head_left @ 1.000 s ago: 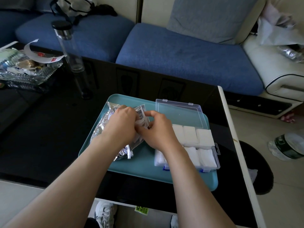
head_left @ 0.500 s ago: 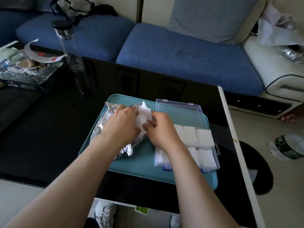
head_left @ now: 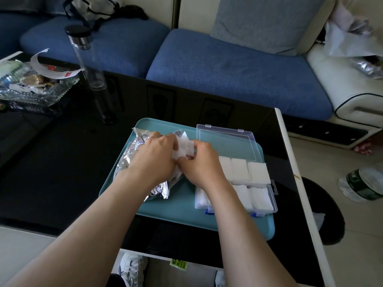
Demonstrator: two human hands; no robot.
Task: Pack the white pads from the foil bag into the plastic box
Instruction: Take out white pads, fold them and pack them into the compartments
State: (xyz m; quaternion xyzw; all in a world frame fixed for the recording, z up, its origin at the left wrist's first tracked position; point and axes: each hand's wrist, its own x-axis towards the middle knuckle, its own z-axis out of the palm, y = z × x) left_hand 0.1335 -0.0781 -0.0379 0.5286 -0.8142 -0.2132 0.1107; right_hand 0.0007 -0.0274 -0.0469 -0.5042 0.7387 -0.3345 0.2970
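Teal tray [head_left: 180, 201]: left hand [head_left: 154, 157] and right hand [head_left: 202, 162] pinch white pads [head_left: 184, 147] beside plastic box [head_left: 228, 139].

Blue sofa [head_left: 228, 67] behind a glossy black table [head_left: 51, 162] on pale floor [head_left: 352, 245]

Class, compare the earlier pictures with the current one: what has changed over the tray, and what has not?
The right hand, pinching the white pads, has drawn them further out of the foil bag, which the left hand holds; a second ago they barely showed. The plastic box and the tray stayed put.
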